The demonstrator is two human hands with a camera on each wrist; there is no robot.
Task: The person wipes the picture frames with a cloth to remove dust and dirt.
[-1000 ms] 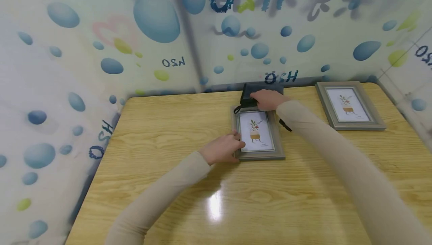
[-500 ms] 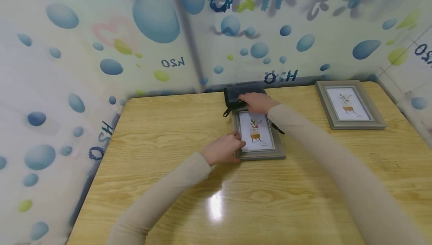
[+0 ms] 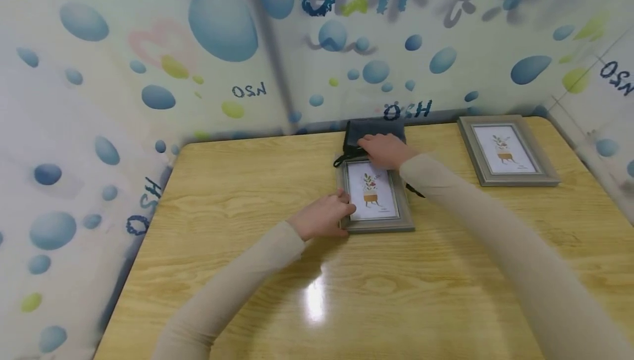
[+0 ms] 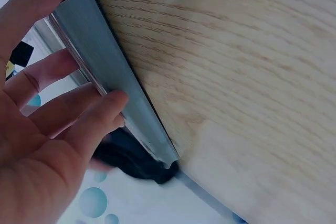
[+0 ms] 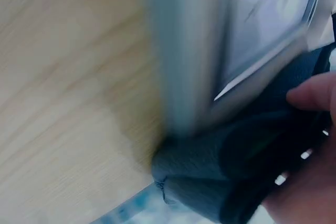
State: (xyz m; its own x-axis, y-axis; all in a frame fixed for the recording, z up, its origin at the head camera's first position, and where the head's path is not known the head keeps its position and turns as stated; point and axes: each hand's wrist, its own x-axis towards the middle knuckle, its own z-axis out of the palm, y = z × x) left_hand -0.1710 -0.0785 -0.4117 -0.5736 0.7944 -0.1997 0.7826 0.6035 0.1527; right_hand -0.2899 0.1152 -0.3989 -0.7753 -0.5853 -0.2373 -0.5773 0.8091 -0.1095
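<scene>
A grey picture frame (image 3: 378, 227) with a potted-plant print lies face up near the table's far side. My left hand (image 3: 324, 217) grips its left side, thumb at the near corner and fingertips over the rim. In the left wrist view, those fingers curl over the frame's bar (image 4: 105, 51). My right hand (image 3: 386, 152) grips a dark folded cloth (image 3: 376, 127) with black edging and a small loop, held along the frame's far edge. The right wrist view shows the cloth (image 5: 205, 163) bunched around the frame's corner; part of it is hidden under the hand.
A second, matching picture frame (image 3: 550, 178) lies at the back right of the wooden table (image 3: 238, 184). A wall (image 3: 297, 63) printed with blue drops stands right behind the table's far edge.
The right hand moved left with the cloth along the frame's far edge, then partway back right. The left hand stays on the frame, which has not visibly moved.
</scene>
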